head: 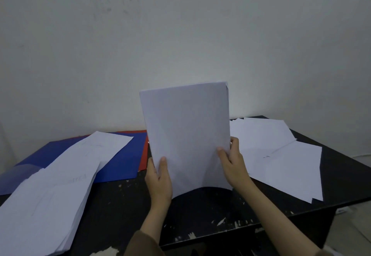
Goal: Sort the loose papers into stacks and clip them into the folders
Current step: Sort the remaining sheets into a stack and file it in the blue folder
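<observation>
A sheaf of white papers [187, 133] stands upright at the middle of the black desk [200, 211], held on edge, most likely so its sheets can be knocked level before filing. The left hand [159, 181] grips the sheaf's lower left side, thumb across the front and fingers curled behind; the right hand [232, 163] grips the lower right side the same way, thumb on the front face. Because both hands hold low and squeeze inward, the bottom edge bows up into an arch, and I cannot tell whether the corners touch the desk or hang just above it.

At 9 o'clock from the sheaf lies a blue folder [120, 161], flat, with a red folder [144, 153] showing from beneath its right edge; both look closed or at least unfilled, so the clipping step seems not yet begun. A long untidy pile of loose papers [50, 199] runs from 8 o'clock toward the near left corner, lying over part of the blue folder. At 3 o'clock a second spread of sheets [281, 155] is fanned out unevenly toward the right edge of the desk.

Judging by how much paper is unsorted on both sides, the task is at an early stage: one stack is being squared, and it would next need a folder cleared and opened at 9 o'clock to receive it
</observation>
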